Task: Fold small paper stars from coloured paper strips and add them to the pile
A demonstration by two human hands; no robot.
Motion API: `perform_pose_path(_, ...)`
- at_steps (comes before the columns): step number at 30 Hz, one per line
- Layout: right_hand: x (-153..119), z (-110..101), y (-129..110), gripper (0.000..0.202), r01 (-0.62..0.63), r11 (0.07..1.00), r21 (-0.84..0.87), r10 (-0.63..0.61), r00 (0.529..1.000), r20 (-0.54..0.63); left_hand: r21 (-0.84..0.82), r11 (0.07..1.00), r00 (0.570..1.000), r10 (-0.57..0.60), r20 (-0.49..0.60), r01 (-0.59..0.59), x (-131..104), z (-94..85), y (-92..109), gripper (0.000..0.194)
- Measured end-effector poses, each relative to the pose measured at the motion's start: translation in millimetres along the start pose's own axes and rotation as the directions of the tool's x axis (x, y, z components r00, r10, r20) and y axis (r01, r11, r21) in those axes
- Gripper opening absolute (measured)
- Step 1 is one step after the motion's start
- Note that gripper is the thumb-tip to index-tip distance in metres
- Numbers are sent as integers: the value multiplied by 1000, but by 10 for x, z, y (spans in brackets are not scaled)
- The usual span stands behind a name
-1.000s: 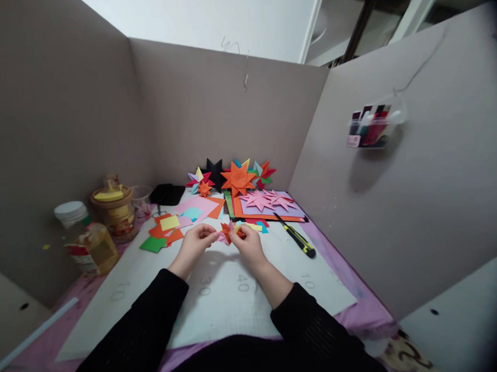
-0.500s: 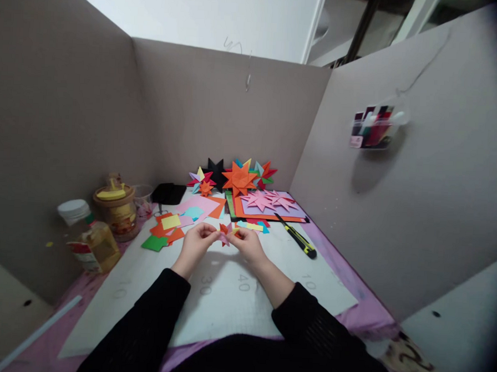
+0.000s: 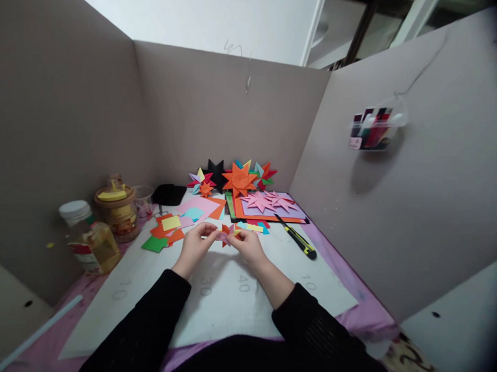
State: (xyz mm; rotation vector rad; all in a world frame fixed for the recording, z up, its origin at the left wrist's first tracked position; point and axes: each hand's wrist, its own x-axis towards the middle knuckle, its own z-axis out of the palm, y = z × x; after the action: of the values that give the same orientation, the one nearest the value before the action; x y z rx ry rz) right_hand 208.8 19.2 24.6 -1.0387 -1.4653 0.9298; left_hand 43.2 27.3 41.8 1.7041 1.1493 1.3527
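A small folded paper piece (image 3: 225, 236) in red, pink and yellow is held above the white board (image 3: 225, 312). My left hand (image 3: 195, 247) pinches its left side between thumb and fingers. On its right side, my right hand (image 3: 250, 247) grips it the same way. The fingers partly hide the piece. Just behind my hands lie small blue and yellow paper pieces (image 3: 254, 227). Orange, yellow and green paper squares (image 3: 155, 244) are spread to the left of my left hand.
Folded stars, among them an orange one (image 3: 239, 178), stand at the back. Pink stars (image 3: 259, 200) rest on stacked sheets. A cutter (image 3: 298, 238) lies at right. A glue bottle (image 3: 95, 244), a jar (image 3: 118, 209) and a plastic cup (image 3: 143, 197) stand at left.
The small folded piece has turned slightly between my fingers. My left fingers have shifted a little on its left side.
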Motion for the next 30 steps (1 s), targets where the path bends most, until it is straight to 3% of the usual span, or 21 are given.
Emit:
perform_pose_path(6,7,5,15,25,-22,1000,10,23,1000,-20,74,997,1000,-1,6,1,20,-24,34,19)
perform_pose_path(12,12,-4,35,22,-46,999,10,46,999,-6,13,997,995,-83,60,82,-4,0,82,20)
perform_pose_path(17,18,20,76,17,-7,999,44,9,999,-44,-62,993,994,-95,55,98,-7,79,-8,25)
perform_pose_path(23,16,41,101,19,-20,994,111,17,999,27,-290,931,969,-176,171,220,-29,129,-44,34)
perform_pose_path(30,24,-9,66,19,-97,979,180,83,993,87,-227,946,968,-202,152,233,-19,61,41,32)
